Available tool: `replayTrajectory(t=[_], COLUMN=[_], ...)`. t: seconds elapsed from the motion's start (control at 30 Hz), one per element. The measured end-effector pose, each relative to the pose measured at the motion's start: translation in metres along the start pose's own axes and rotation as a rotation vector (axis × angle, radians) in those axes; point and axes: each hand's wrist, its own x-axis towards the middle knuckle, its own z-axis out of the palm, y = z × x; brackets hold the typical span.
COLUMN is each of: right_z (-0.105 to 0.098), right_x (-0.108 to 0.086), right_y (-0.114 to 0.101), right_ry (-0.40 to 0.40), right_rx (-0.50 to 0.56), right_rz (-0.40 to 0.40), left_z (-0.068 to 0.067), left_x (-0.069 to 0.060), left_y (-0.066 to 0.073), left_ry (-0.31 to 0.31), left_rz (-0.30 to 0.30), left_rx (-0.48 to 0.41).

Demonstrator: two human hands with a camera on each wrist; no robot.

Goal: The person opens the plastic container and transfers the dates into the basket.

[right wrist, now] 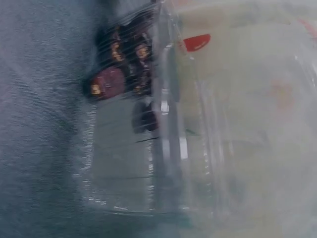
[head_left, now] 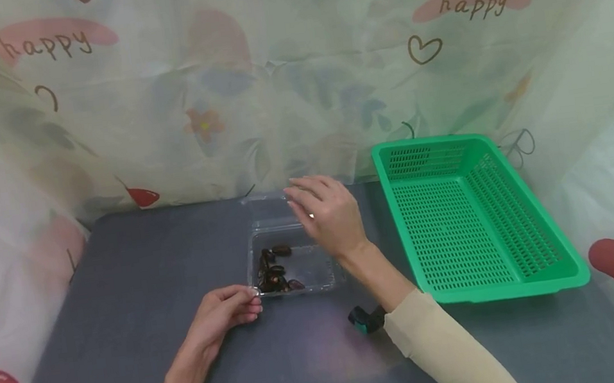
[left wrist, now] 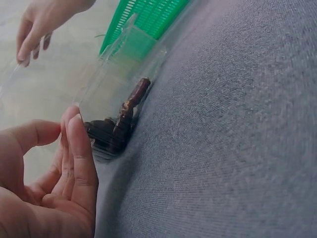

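Observation:
A clear plastic box (head_left: 317,268) holds several dark brown, date-like pieces (head_left: 272,277), gathered mostly on its left side. My left hand (head_left: 221,313) pinches the box's near left corner between thumb and fingers; the left wrist view shows this hand (left wrist: 54,173) close up beside the box (left wrist: 106,84). Above the far side, my right hand (head_left: 330,214) pinches the edge of the raised clear lid (head_left: 264,198). That hand (left wrist: 47,22) also appears at the lid's edge in the left wrist view. In the right wrist view the lid (right wrist: 247,124) stands open beside the pieces (right wrist: 109,82), with no fingers visible.
An empty green perforated basket (head_left: 452,230) stands to the right of the box on the dark grey cloth (head_left: 137,272). A patterned curtain (head_left: 271,93) hangs behind and at both sides. Black devices are partly visible near the wrists.

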Motion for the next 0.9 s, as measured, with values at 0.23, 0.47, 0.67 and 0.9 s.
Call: replayTrajectory(t=[0.23, 0.47, 0.67, 0.9], right_z=[0.007, 0.014, 0.016, 0.020], right_x=[-0.014, -0.029, -0.036, -0.044], right_y=[0.008, 0.014, 0.019, 0.023], right_ry=[0.011, 0.010, -0.009, -0.020], right_rx=[0.136, 0.251, 0.293, 0.367], right_rz=[0.203, 0.333, 0.385, 0.418], left_z=[-0.006, -0.007, -0.007, -0.007], left_x=[-0.001, 0.003, 0.001, 0.002], left_y=[0.002, 0.002, 0.004, 0.005], left_ry=[-0.061, -0.001, 0.044, 0.017], left_rz=[-0.017, 0.034, 0.110, 0.176], left_rx=[0.011, 0.089, 0.221, 0.246])
